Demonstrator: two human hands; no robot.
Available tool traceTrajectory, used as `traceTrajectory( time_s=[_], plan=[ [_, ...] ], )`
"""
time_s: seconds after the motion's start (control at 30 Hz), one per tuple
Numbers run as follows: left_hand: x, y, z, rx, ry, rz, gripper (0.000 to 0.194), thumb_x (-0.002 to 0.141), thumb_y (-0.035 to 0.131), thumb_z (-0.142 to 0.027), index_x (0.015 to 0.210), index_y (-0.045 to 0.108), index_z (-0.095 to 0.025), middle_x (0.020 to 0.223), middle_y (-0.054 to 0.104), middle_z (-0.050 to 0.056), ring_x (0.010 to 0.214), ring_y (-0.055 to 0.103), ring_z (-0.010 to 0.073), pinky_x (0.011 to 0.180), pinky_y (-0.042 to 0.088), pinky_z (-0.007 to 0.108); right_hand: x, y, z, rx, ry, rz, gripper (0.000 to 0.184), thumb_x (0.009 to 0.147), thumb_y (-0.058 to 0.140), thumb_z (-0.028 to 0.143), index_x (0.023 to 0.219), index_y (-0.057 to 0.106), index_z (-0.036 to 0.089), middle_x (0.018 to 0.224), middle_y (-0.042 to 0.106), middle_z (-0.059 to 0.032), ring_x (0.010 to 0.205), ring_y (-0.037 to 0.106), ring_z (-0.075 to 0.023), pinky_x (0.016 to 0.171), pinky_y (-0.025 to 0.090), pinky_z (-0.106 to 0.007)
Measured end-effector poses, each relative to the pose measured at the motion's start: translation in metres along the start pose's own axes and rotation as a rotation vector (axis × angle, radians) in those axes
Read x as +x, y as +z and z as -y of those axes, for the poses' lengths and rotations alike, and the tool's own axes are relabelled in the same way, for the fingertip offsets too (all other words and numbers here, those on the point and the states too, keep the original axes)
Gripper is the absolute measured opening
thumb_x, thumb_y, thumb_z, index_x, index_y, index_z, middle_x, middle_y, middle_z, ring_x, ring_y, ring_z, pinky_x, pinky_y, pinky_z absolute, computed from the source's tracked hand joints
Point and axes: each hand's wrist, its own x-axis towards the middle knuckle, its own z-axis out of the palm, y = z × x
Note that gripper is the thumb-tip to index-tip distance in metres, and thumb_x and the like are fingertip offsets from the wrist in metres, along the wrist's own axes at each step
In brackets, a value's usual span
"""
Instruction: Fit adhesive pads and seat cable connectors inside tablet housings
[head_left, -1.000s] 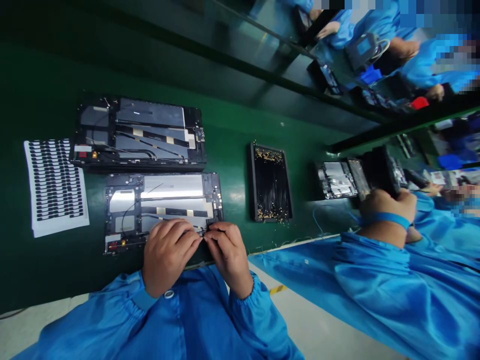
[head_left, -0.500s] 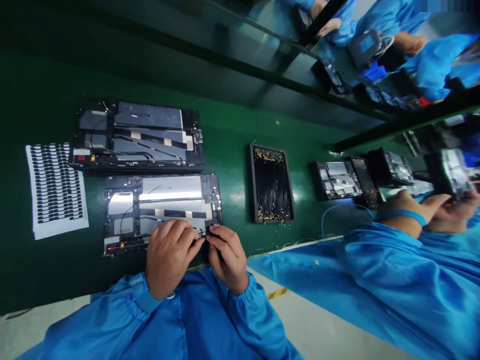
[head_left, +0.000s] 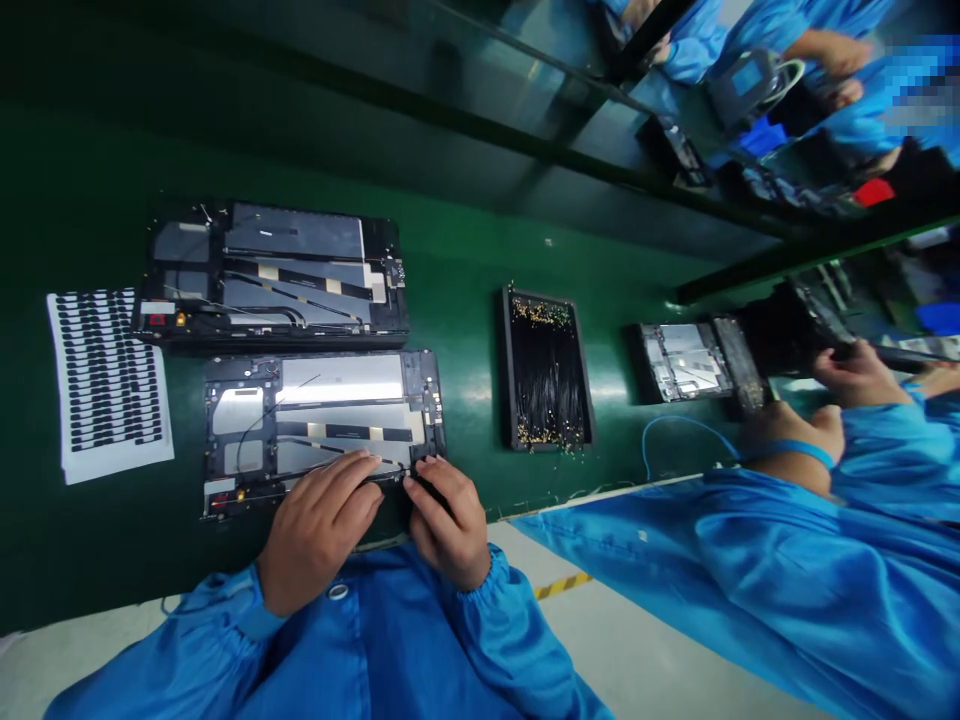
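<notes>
An opened tablet body [head_left: 341, 378] lies in front of me, with silver battery panels, dark flat ribbons and thin black wires inside. My left hand [head_left: 321, 528] rests over its near edge, fingers curled together. Whatever is under those fingertips is hidden. At the near right corner, my right hand [head_left: 454, 520] has its thumb and fingertips closed on a tiny part at the edge, too small to name. Behind this body sits a stack of similar tablet bodies [head_left: 292, 268], the top one open with its insides showing.
A white sheet of black stickers [head_left: 112, 380] lies at the left, partly beside the stack. Right of me is a black tray [head_left: 510, 370] of thin black cables with gold ends. Farther right, a co-worker's hand [head_left: 791, 440] is near more tablet bodies [head_left: 686, 360].
My left hand has drawn back left and toward me, apart from my right fingertips. My right hand stays at the corner, slightly lower. The co-worker's hands beside me have shifted.
</notes>
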Motion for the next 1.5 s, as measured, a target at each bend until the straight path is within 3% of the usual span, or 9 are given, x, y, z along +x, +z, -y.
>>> traceTrajectory(
  time_s=[0.33,0.67,0.8,0.93,1.13,1.23,1.37,1.43,1.5],
  plan=[
    [0.001,0.001,0.001,0.024,-0.001,0.014,0.006,0.095,0.060,-0.014,0.095,0.064,-0.018,0.120,0.074,0.009,0.115,0.069,0.0244,0.095,0.050,0.036,0.005,0.000,0.001,-0.015,-0.045,0.005,0.057,0.086,0.055,0.005,0.141,0.057,0.017,0.121,0.067,-0.0157,0.125,0.061,-0.0287,0.102,0.058,-0.052],
    [0.001,0.002,0.001,0.041,-0.013,0.009,0.009,0.096,0.058,-0.016,0.095,0.067,-0.018,0.121,0.074,0.007,0.114,0.070,0.0237,0.094,0.049,0.035,0.010,0.001,0.005,-0.077,-0.014,0.064,0.052,0.088,0.058,0.013,0.139,0.061,0.025,0.133,0.062,-0.0128,0.124,0.059,-0.0276,0.104,0.056,-0.052],
    [0.002,0.002,-0.001,0.025,-0.018,0.001,0.006,0.096,0.059,-0.016,0.095,0.065,-0.019,0.121,0.074,0.007,0.114,0.069,0.0231,0.092,0.048,0.034,0.007,0.000,0.006,-0.017,0.109,-0.041,0.055,0.090,0.058,0.013,0.144,0.055,0.027,0.138,0.059,-0.0143,0.125,0.060,-0.0291,0.098,0.059,-0.050],
    [0.009,0.001,-0.009,0.017,-0.108,-0.015,0.008,0.096,0.064,-0.026,0.092,0.061,-0.019,0.111,0.075,0.007,0.107,0.069,0.0237,0.086,0.046,0.035,0.007,0.003,0.007,0.014,0.245,-0.178,0.052,0.092,0.056,0.009,0.142,0.055,0.024,0.131,0.062,-0.0156,0.122,0.062,-0.0284,0.097,0.060,-0.051],
    [0.026,0.002,-0.018,0.087,-0.219,0.063,0.017,0.096,0.063,-0.033,0.087,0.055,-0.021,0.091,0.071,0.004,0.083,0.064,0.0239,0.069,0.040,0.038,0.009,0.008,0.007,-0.001,0.217,-0.174,0.052,0.091,0.057,0.005,0.139,0.057,0.023,0.126,0.065,-0.0150,0.120,0.063,-0.0269,0.096,0.060,-0.049],
    [0.025,0.000,-0.018,0.060,-0.191,0.052,0.011,0.097,0.061,-0.030,0.094,0.058,-0.020,0.099,0.072,0.005,0.089,0.065,0.0244,0.074,0.044,0.038,0.006,0.008,0.005,-0.021,0.183,-0.161,0.053,0.090,0.056,0.007,0.139,0.058,0.026,0.129,0.064,-0.0145,0.123,0.062,-0.0285,0.095,0.060,-0.051],
    [0.001,-0.018,-0.007,-0.005,-0.105,0.006,0.017,0.097,0.060,-0.025,0.114,0.061,-0.020,0.128,0.067,0.011,0.118,0.062,0.0263,0.101,0.047,0.043,0.004,0.007,0.007,-0.079,0.059,-0.094,0.050,0.087,0.063,0.013,0.136,0.063,0.026,0.138,0.060,-0.0150,0.129,0.058,-0.0325,0.096,0.059,-0.055],
    [-0.018,-0.033,0.005,0.055,-0.183,-0.053,0.027,0.095,0.064,-0.026,0.121,0.060,-0.021,0.139,0.060,0.014,0.129,0.057,0.0305,0.108,0.045,0.048,0.006,0.005,0.009,-0.074,0.037,-0.062,0.050,0.086,0.066,0.013,0.135,0.063,0.025,0.144,0.057,-0.0154,0.133,0.055,-0.0339,0.098,0.058,-0.056],
    [-0.037,-0.046,0.020,0.136,-0.345,-0.111,0.043,0.093,0.067,-0.034,0.131,0.055,-0.021,0.151,0.049,0.018,0.139,0.048,0.0374,0.111,0.043,0.055,0.009,0.002,0.009,-0.041,0.095,-0.047,0.048,0.088,0.066,0.015,0.135,0.063,0.027,0.155,0.045,-0.0152,0.139,0.050,-0.0358,0.102,0.055,-0.059]
  ],
)
